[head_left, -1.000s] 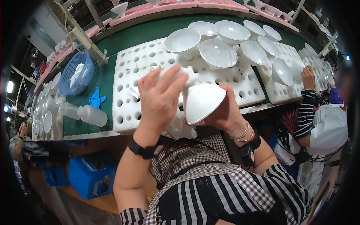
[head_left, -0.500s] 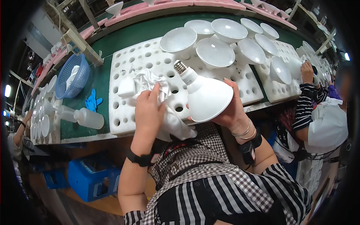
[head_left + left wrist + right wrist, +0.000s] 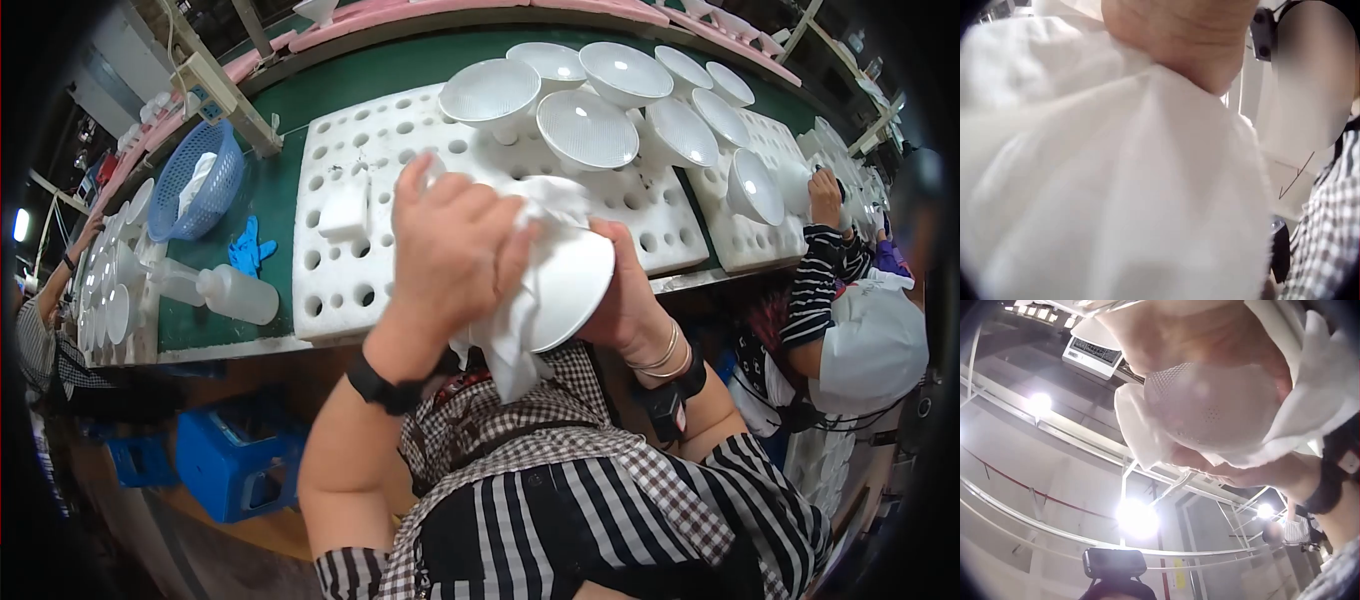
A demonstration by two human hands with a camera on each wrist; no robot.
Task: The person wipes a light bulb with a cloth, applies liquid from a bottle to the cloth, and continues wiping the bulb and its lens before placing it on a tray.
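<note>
A white reflector light bulb is held over the front of the foam board, its wide end toward my right hand. That hand grips it from the right, the palm near the lens. My left hand presses a white cloth round the bulb's neck and side, fingers curled into the fabric. The cloth hides the screw base. In the left wrist view, the hanging cloth fills most of the picture. The right wrist view shows the bulb's dotted lens with cloth folded round its rim.
A perforated white foam board carries a white block and several upright bulbs. Leftward are a blue basket, a blue glove and a plastic bottle. Another person works at the right; a blue stool stands below.
Half a second ago the cloth lay on the board under my left hand and the screw base showed. The left hand has since lifted the cloth onto the bulb, leaving the white block behind.
</note>
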